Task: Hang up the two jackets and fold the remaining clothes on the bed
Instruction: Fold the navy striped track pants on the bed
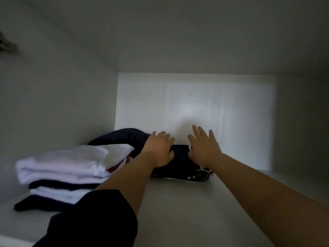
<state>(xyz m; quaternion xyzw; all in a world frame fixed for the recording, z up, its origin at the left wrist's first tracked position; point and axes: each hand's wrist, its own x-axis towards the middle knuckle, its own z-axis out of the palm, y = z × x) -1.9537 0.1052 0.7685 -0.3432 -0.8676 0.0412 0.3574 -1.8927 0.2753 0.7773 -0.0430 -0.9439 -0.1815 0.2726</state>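
Observation:
Both my arms reach into a white wardrobe compartment. A folded dark navy garment [179,164] with a white-trimmed edge lies on the shelf [178,211]. My left hand [159,148] rests flat on its left part, fingers straight. My right hand [204,147] lies on its right part with fingers spread and straight. To the left stands a stack of folded clothes [67,168], white and navy layers with a bit of red showing. Another dark garment [122,137] lies behind the stack, against the back wall.
The compartment's left wall [62,104], back wall [213,107] and right wall [302,113] close in the shelf. Bare shelf surface shows in front and to the right of the folded garment. Something greyish [7,43] hangs at the upper left.

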